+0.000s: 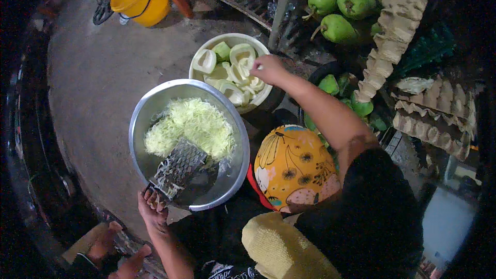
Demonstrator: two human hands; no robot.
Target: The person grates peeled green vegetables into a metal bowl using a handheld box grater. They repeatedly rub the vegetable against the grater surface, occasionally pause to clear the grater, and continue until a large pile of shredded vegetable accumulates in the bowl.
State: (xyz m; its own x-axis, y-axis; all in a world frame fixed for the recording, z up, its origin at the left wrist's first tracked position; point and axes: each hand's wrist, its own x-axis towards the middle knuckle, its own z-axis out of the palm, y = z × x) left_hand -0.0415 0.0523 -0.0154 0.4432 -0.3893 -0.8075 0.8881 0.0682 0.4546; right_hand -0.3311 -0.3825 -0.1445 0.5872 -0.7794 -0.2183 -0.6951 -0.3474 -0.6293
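A large stainless steel basin (135, 131) lies before me, holding a mound of pale green shreds (197, 120). My left hand (154, 203) grips the handle of a metal grater (182, 162) at the basin's near rim. The grater slants down into the basin with shreds stuck to its face. Beyond the basin, a cream plastic basket (193, 66) contains peeled, hollowed pieces of green fruit (232, 93), apparently papaya. My right hand (270, 70) is over the basket's right rim, fingers pinched around a small pale piece, partly hidden by the fingers.
Whole green fruits (338, 29) lie at upper right beside stacked egg-tray cardboard (395, 35). Green peels (329, 84) fill a dark container behind my right forearm. An orange floral cloth shape (296, 166) bulges right of the basin. A yellow bucket (143, 0) stands far left; another person's limbs (131, 261) show lower left.
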